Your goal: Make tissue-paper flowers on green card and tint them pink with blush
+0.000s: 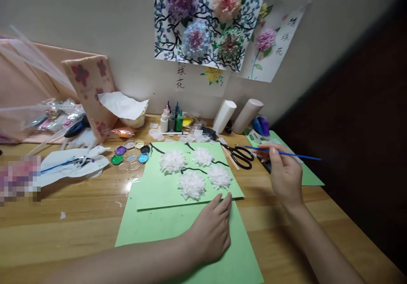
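My right hand (286,174) is raised at the right, closed around a thin blue paintbrush (305,157) held nearly level. My left hand (213,229) lies by the lower right edge of a light green sheet (155,195), its visible fingers stretched out and fingertips on that edge. Several fluffy white paper flowers (192,184) sit on the sheet, with dark painted branches (193,169) between them. Beneath it is a larger green sheet (152,229). A round paint palette (131,158) with purple, green, black and blue wells stands to the left.
Black-handled scissors (241,157) lie right of the sheet. A second paintbrush (60,164) rests on stained white paper (92,165). Paint bottles (171,121), two rolls (248,115) and paper scraps line the wall. Flower pictures (206,21) hang above. Another green sheet (313,178) is at right.
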A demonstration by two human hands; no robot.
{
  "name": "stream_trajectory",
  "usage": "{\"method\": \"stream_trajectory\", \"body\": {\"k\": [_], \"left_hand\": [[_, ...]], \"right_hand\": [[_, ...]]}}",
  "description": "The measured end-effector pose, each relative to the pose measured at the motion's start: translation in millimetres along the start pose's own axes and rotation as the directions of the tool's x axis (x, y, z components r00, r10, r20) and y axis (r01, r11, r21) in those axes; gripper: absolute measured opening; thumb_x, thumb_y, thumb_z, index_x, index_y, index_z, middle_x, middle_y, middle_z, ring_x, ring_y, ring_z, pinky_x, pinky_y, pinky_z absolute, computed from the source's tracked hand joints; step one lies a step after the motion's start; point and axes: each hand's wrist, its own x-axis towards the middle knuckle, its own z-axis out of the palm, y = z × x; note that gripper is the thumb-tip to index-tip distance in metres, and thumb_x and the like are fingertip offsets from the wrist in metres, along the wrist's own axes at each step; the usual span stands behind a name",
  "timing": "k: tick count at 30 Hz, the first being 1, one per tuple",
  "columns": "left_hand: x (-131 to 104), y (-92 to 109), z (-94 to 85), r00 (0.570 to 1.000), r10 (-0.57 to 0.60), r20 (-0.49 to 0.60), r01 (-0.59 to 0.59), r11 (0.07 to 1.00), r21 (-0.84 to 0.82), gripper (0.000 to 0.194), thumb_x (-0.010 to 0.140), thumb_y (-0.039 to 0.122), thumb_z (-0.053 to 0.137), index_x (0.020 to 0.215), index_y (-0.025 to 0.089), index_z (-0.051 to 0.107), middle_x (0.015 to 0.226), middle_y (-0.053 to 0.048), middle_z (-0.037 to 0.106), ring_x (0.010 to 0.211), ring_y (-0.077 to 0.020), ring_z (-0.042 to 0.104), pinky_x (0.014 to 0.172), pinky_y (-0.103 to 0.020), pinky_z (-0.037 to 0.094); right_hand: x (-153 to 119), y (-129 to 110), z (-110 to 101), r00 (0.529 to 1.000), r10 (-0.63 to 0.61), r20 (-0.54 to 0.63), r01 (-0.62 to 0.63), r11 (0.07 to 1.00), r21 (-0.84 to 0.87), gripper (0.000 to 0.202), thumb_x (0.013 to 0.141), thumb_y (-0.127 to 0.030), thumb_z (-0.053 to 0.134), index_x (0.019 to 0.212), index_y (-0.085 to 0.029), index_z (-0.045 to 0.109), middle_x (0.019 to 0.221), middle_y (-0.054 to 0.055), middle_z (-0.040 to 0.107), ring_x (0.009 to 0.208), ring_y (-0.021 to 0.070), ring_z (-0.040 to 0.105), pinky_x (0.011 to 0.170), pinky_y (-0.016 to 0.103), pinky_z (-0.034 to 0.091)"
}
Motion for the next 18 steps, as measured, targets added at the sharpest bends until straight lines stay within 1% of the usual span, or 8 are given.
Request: {"method": "stream_trajectory", "body": {"k": [2, 5, 7, 9, 12, 14, 16, 18], "left_hand": [[-0.6, -0.1, -2.8, 1.0, -0.012, -0.014, 0.012, 1.0, 0.013, 0.047, 0.088, 0.031, 0.031, 0.106, 0.003, 0.064, 0.128, -0.017, 0.052, 0.133, -0.0311, 0.022, 0.106, -0.042, 0.017], [-0.4, 1.1, -7.6, 1.0, -0.013, -0.019, 0.013, 0.999, 0.029, 0.048, 0.088, 0.031, 0.032, 0.114, -0.001, 0.058, 0.136, -0.021, 0.04, 0.135, -0.032, 0.017, 0.105, -0.04, 0.02], [0.2, 2.6, -10.1, 1.0, -0.017, -0.026, 0.018, 0.999, 0.041, 0.049, 0.088, 0.031, 0.034, 0.118, -0.003, 0.053, 0.139, -0.023, 0.035, 0.135, -0.0323, 0.018, 0.105, -0.039, 0.021], [0.7, 4.4, -11.7, 0.999, -0.012, -0.05, 0.015, 0.998, 0.056, 0.049, 0.088, 0.03, 0.035, 0.12, -0.003, 0.05, 0.14, -0.023, 0.033, 0.135, -0.0325, 0.018, 0.106, -0.039, 0.02], [0.8, 7.2, -12.8, 0.995, 0.038, -0.096, -0.03, 0.996, 0.078, 0.046, 0.086, 0.025, 0.038, 0.119, -0.004, 0.051, 0.14, -0.024, 0.032, 0.135, -0.0329, 0.019, 0.107, -0.04, 0.021], [0.7, 8.5, -12.8, 0.991, 0.068, -0.111, -0.06, 0.995, 0.073, 0.043, 0.086, 0.023, 0.039, 0.116, -0.004, 0.053, 0.139, -0.024, 0.033, 0.135, -0.0327, 0.019, 0.107, -0.04, 0.023], [1.0, 9.2, -12.6, 0.989, 0.09, -0.113, -0.084, 0.995, 0.054, 0.039, 0.086, 0.021, 0.039, 0.114, -0.002, 0.055, 0.139, -0.023, 0.034, 0.135, -0.0315, 0.019, 0.106, -0.038, 0.026], [2.1, 9.2, -13.1, 0.988, 0.112, -0.11, -0.109, 0.993, 0.035, 0.037, 0.088, 0.019, 0.037, 0.114, -0.001, 0.056, 0.141, -0.021, 0.033, 0.136, -0.0287, 0.019, 0.104, -0.035, 0.03]], "right_hand": [[-12.7, 22.1, -8.2, 0.995, 0.064, 0.076, -0.06, 0.997, -0.052, 0.03, 0.09, -0.04, 0.039, 0.091, -0.019, 0.061, 0.088, 0.007, 0.065, 0.078, 0.0187, 0.063, 0.067, 0.03, 0.049], [-31.1, 44.8, -11.7, 0.95, 0.177, 0.256, -0.163, 0.984, -0.076, 0.03, 0.091, -0.042, 0.036, 0.095, -0.02, 0.056, 0.09, 0.007, 0.065, 0.067, 0.0173, 0.063, 0.061, 0.03, 0.051], [-39.7, 51.0, -11.1, 0.912, 0.223, 0.344, -0.219, 0.974, -0.051, 0.029, 0.091, -0.043, 0.034, 0.093, -0.021, 0.053, 0.087, 0.007, 0.065, 0.065, 0.018, 0.064, 0.059, 0.03, 0.052], [-44.3, 51.1, -10.2, 0.888, 0.227, 0.401, -0.228, 0.973, -0.047, 0.028, 0.091, -0.044, 0.035, 0.088, -0.022, 0.053, 0.086, 0.007, 0.065, 0.069, 0.0201, 0.065, 0.063, 0.032, 0.053], [-45.8, 45.9, -9.9, 0.89, 0.226, 0.396, -0.224, 0.973, -0.052, 0.025, 0.087, -0.044, 0.044, 0.086, -0.021, 0.054, 0.095, 0.01, 0.066, 0.086, 0.0232, 0.064, 0.075, 0.037, 0.051], [-45.2, 42.7, -11.0, 0.898, 0.244, 0.365, -0.267, 0.964, 0.014, 0.024, 0.081, -0.043, 0.054, 0.083, -0.02, 0.053, 0.102, 0.013, 0.065, 0.092, 0.0236, 0.063, 0.079, 0.037, 0.05], [-43.9, 41.3, -13.6, 0.895, 0.267, 0.359, -0.318, 0.944, 0.091, 0.027, 0.074, -0.042, 0.063, 0.079, -0.019, 0.05, 0.105, 0.014, 0.064, 0.084, 0.0216, 0.064, 0.075, 0.036, 0.052], [-41.6, 42.4, -17.8, 0.892, 0.274, 0.359, -0.334, 0.935, 0.119, 0.029, 0.07, -0.041, 0.067, 0.075, -0.019, 0.049, 0.104, 0.015, 0.064, 0.073, 0.0185, 0.064, 0.07, 0.035, 0.052]]}}
